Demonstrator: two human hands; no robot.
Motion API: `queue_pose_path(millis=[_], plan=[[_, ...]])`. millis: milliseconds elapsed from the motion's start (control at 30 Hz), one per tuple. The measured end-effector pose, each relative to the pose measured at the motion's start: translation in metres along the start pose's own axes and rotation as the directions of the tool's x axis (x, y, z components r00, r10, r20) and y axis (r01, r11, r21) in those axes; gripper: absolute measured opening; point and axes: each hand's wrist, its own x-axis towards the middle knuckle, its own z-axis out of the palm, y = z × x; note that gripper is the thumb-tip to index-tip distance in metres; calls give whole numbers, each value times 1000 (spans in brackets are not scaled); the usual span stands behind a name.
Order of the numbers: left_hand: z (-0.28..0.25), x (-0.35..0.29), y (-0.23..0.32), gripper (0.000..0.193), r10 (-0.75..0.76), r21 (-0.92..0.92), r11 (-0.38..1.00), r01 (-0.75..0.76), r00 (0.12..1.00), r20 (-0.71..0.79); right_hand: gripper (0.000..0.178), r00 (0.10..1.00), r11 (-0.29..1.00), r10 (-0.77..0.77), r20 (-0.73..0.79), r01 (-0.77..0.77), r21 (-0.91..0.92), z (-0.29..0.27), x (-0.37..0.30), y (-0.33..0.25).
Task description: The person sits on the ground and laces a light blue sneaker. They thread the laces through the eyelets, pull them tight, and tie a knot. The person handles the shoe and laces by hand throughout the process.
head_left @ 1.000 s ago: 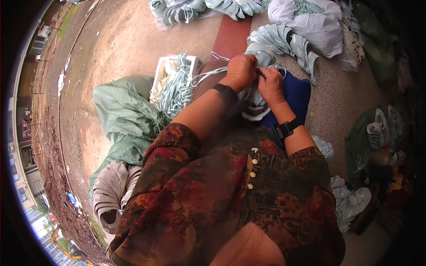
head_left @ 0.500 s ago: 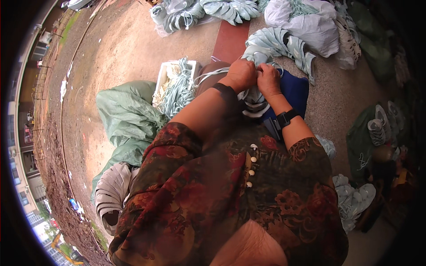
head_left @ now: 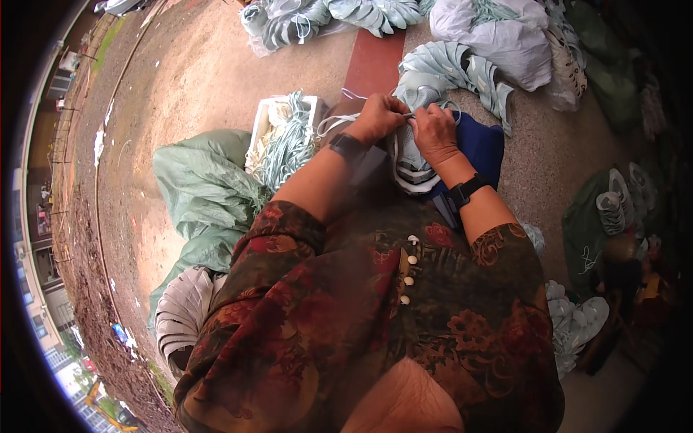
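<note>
At the lower left of the frame a stack of pale grey shoe parts (head_left: 182,316) lies on the floor, and above it a crumpled pale green sack (head_left: 206,191) spreads across the left-centre. Just right of the sack stands a white crate (head_left: 264,117) filled with a tangle of pale green laces (head_left: 289,141). Along the top edge lie heaps of pale green shoe uppers (head_left: 339,16), with a white sack (head_left: 509,43) to their right at the upper right of the frame. At the far right edge more grey shoes (head_left: 613,209) rest on a dark green sack, and pale soles (head_left: 577,317) sit at the lower right.

In the upper centre, a grey and white shoe (head_left: 413,155) rests on a dark blue cloth (head_left: 480,148) over the person's lap. Its long axis runs up and down the frame, one end toward the person's body and the other up under the hands; which end is the toe I cannot tell.

The left hand (head_left: 379,115) is closed on the shoe's upper left part, with a thin pale lace (head_left: 339,123) trailing from it to the left. The right hand (head_left: 433,130), just beside the left and nearly touching it, pinches narrowly at the top of the shoe. Both hands cover the shoe's upper end, and each wrist carries a dark band.
</note>
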Motion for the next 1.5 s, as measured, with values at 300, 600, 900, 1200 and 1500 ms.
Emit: queue_pose_path(millis=[300,600,900,1200,1500], plan=[[6,1,-2,8,101,189,979,-77,988,-119,9,978,595,-78,192,-109,796,-81,3,-10],[25,-9,2,9,337,558,817,-143,905,-262,14,978,657,205,39,-167,735,-107,7,30],[29,-34,24,19,707,742,362,-565,685,177,19,979,979,167,112,-178,98,-31,-7,23],[23,-44,27,27,544,655,136,-744,608,578,5,985,971,157,76,-168,168,-82,-36,74],[27,-38,27,19,521,516,22,-857,450,725,8,870,44,193,453,-469,882,-126,-26,57]])
